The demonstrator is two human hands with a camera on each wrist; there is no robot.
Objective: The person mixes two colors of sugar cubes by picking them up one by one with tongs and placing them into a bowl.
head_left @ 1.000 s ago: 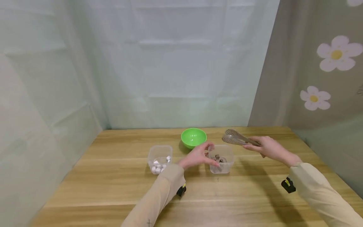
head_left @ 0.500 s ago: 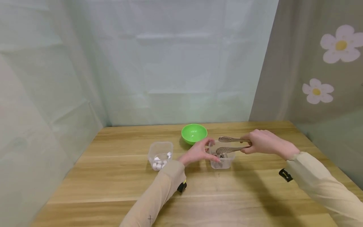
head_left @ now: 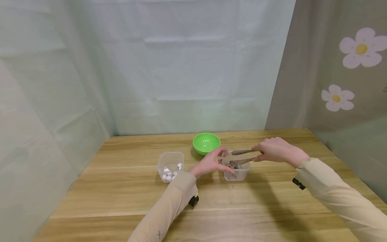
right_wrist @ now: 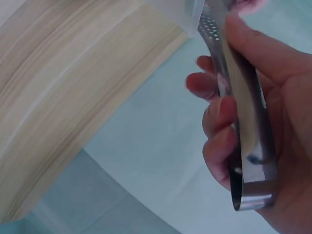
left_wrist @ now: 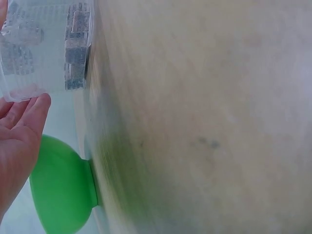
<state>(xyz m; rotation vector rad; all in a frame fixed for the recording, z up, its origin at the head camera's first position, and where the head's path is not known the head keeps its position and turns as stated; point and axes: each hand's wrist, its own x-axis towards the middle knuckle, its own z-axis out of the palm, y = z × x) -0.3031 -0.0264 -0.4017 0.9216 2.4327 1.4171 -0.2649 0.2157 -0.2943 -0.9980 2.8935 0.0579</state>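
Observation:
My left hand [head_left: 210,163] holds the clear plastic container [head_left: 235,176] from its left side, thumb at the front and fingers at the back. Dark brown cubes [left_wrist: 76,51] show through its wall in the left wrist view. In my right hand [head_left: 277,151] is a pair of metal tongs [right_wrist: 251,131], with thumb and fingers around the arms. The perforated ends of the tongs reach into the container from the right, spread apart. Whether they touch a cube cannot be made out.
A green bowl [head_left: 206,143] stands just behind my left hand. Left of that hand is a second clear container [head_left: 170,157] with several white pieces [head_left: 168,176]. The wooden table [head_left: 115,188] meets a pale curtain at its back edge.
My right hand has moved left and lowered the tongs, which have spread and now dip into the container. My left hand has kept its grip on the container.

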